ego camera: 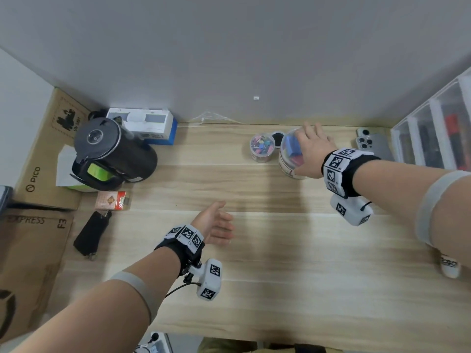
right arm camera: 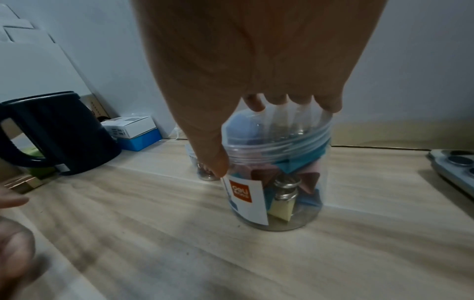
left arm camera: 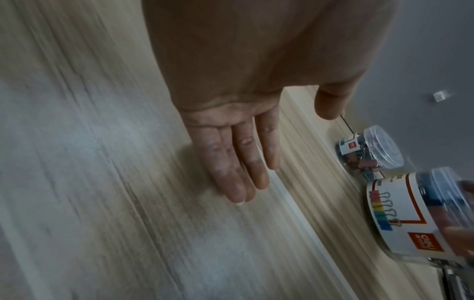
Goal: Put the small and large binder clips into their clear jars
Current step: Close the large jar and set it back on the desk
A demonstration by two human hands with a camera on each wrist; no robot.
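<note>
Looked close to finished — no loose clips visible on the pale wood-grain desk, both sizes apparently already sorted. Right hand sat over the large jar near the back wall, thumb down its side and fingertips curled over the far rim of the top, gripping it; whether seating the lid or merely steadying could not be told. Inside, big clips in blue, pink, brown and yellow, with shiny wire handles. Just beside it, to the left, stood the small jar — packed with little multicoloured clips, clear lid on in the left wrist view. Left hand hovered low over the desk, well apart, fingers straight and relaxed, holding nothing. Jars: smooth clear plastic cylinders, white paper labels, ridged thread at the neck. Probably left: confirming the large lid.
</note>
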